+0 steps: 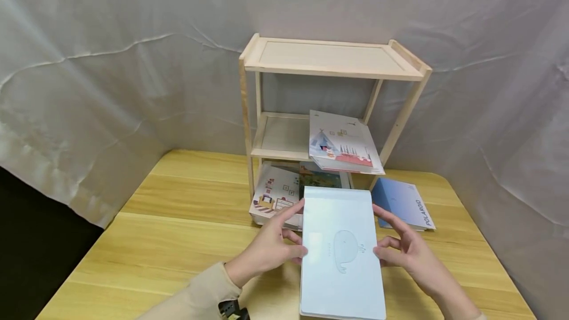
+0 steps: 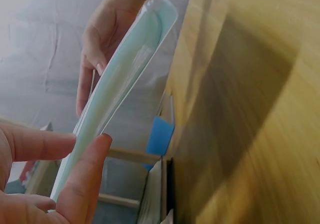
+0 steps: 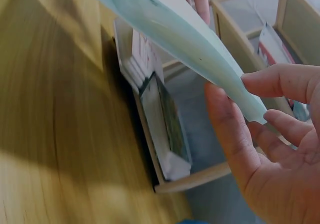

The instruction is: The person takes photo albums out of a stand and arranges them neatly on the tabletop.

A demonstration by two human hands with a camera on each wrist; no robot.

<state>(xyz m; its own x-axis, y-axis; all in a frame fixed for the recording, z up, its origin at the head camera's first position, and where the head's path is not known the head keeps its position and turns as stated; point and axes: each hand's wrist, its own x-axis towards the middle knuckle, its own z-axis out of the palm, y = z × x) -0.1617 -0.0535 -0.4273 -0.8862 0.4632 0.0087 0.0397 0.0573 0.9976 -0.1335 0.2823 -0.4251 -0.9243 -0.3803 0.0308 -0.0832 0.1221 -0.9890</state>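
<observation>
Above a yellow wooden table (image 1: 178, 241), left hand (image 1: 266, 247) and right hand (image 1: 411, 251) pinch a pale-blue rectangular paper book (image 1: 342, 285), nearer than the pale wooden shelf (image 1: 320, 56); seemingly a carrying step, next calling for even grips.

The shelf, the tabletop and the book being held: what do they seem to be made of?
The shelf looks like pale, matte wood, judging by its colour and faint grain. The tabletop could be wood or wood-look laminate: yellow planks, streaky grain, slight sheen. The book seems paper, perhaps with a coated cover: a bright reflection, layered edges.
</observation>
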